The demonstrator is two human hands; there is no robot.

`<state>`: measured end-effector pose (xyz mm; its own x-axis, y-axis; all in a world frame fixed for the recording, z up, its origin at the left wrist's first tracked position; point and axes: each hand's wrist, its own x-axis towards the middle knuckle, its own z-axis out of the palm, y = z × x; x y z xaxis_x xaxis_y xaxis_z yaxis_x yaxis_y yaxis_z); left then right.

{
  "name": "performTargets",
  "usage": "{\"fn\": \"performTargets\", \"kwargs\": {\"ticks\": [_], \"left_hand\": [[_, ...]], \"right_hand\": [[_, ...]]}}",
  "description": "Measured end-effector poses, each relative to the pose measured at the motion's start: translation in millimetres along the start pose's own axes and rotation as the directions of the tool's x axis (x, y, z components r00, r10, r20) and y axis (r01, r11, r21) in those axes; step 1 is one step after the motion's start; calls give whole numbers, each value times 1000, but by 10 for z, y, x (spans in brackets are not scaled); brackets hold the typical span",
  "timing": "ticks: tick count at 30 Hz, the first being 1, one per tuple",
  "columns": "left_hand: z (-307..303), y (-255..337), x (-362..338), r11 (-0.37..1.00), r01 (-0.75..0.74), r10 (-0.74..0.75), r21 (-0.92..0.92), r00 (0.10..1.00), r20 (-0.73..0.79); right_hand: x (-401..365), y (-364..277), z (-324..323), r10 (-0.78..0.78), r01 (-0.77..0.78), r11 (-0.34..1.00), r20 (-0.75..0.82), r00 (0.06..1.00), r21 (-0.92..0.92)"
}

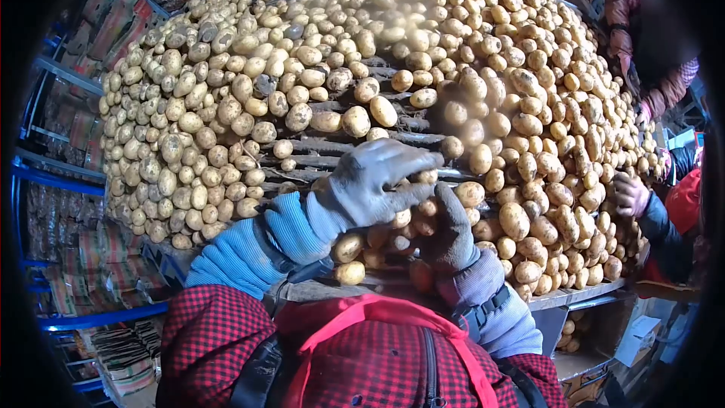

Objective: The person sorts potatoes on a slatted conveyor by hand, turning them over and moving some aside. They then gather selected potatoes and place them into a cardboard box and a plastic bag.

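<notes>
My gloved hands meet over potatoes (pixel 350 248) at the near side of a slatted table (pixel 306 160).
My left hand (pixel 374 181) holds its fingers and thumb apart, a small potato (pixel 427 176) showing in the gap; I cannot tell whether I grip it. My right hand (pixel 451 233) is bent just beside it, fingertips by the left thumb, and I cannot tell if it grasps anything. Potatoes lie between my wrists, and a wide heap (pixel 514 221) spreads to both sides and beyond. On my right, another person's hand (pixel 631 195) is at the heap's edge.
</notes>
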<state>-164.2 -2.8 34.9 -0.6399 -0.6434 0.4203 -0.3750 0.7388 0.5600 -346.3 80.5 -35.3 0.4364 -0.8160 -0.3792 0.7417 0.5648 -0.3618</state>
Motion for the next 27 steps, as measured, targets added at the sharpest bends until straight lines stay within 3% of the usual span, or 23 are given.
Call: {"fn": "performTargets", "kwargs": {"ticks": [2, 4, 5, 6, 7, 8, 9, 10, 11, 12, 14, 16, 17, 18, 19, 20, 21, 22, 23, 24, 25, 26, 27], "left_hand": [[-7, -26, 8, 999, 10, -6, -32, 992, 123], [17, -97, 9, 999, -34, 38, -30, 988, 151], [28, -131, 8, 997, -77, 81, -33, 981, 178], [5, -163, 38, 996, -79, 85, -36, 980, 183], [-43, -214, 79, 991, -59, 86, -121, 968, 234], [-90, -251, 122, 979, -33, 90, -201, 955, 283], [-125, -269, 154, 972, 0, 82, -233, 936, 342], [-130, -284, 161, 973, -1, 81, -230, 937, 339], [-117, -300, 166, 967, 13, 87, -256, 922, 378], [-94, -319, 169, 959, 30, 94, -281, 905, 416], [-34, -395, 163, 963, 23, 98, -270, 899, 427], [-57, -415, 198, 940, 99, 74, -325, 875, 479], [-123, -471, 231, 927, 148, 61, -344, 847, 528], [-137, -609, 252, 936, 75, 85, -345, 901, 426], [-267, -678, 362, 887, 58, 94, -458, 949, 302], [-390, -710, 437, 928, 221, -162, -299, 964, 210], [-534, -1048, 520, 988, 154, -151, -19, 984, 98], [-700, -1349, 608, 961, 244, -253, 128, 966, 61], [-787, -1734, 605, 889, 343, -333, 305, 939, -87], [-960, -2009, 609, 800, 500, -494, 331, 862, -110], [-1087, -2257, 634, 649, 610, -602, 455, 777, -183], [-1184, -2522, 618, 579, 688, -689, 436, 700, -188], [-1227, -2562, 642, 612, 657, -653, 440, 734, -189]], "right_hand": [[2, -39, -77, 15, -19, 999, 76, 997, 40], [-47, -75, 46, 52, -51, 991, -12, 999, 122], [70, 186, -365, -254, 251, 943, 18, 967, -217], [59, 108, -386, -257, 254, 943, 14, 966, -215], [54, 4, -392, -96, 101, 995, 166, 981, -24], [63, -53, -385, 38, -90, 986, 342, 939, 137], [88, 15, -392, 39, -91, 987, 344, 938, 135], [115, 146, -406, -85, 82, 996, 110, 990, 31], [142, 219, -413, -236, 224, 968, -111, 965, -110], [113, 154, -332, -234, 223, 969, -107, 966, -111], [6, -30, -115, -70, 75, 994, -66, 995, 78], [41, -20, -76, -114, 124, 989, -111, 987, 83], [6, -65, -47, -90, 92, 995, -63, 994, 26], [-21, -123, 29, -63, 62, 998, -18, 998, -33], [-12, -132, 91, -115, 110, 993, 114, 987, 44], [-10, -120, 76, -113, 109, 993, 112, 987, 43], [-15, -93, 52, -159, 169, 983, 128, 979, -77], [-11, -86, 39, -205, 232, 953, 150, 967, -194], [-32, -141, 96, -117, 114, 993, 153, 981, 30], [-39, -149, 116, -100, 106, 990, 62, 993, -90], [-64, -176, 173, -70, 75, 993, 60, 996, -89], [-80, -213, 228, -42, 47, 995, 58, 997, -88], [-81, -226, 244, -26, 30, 996, 47, 999, -82]]}}
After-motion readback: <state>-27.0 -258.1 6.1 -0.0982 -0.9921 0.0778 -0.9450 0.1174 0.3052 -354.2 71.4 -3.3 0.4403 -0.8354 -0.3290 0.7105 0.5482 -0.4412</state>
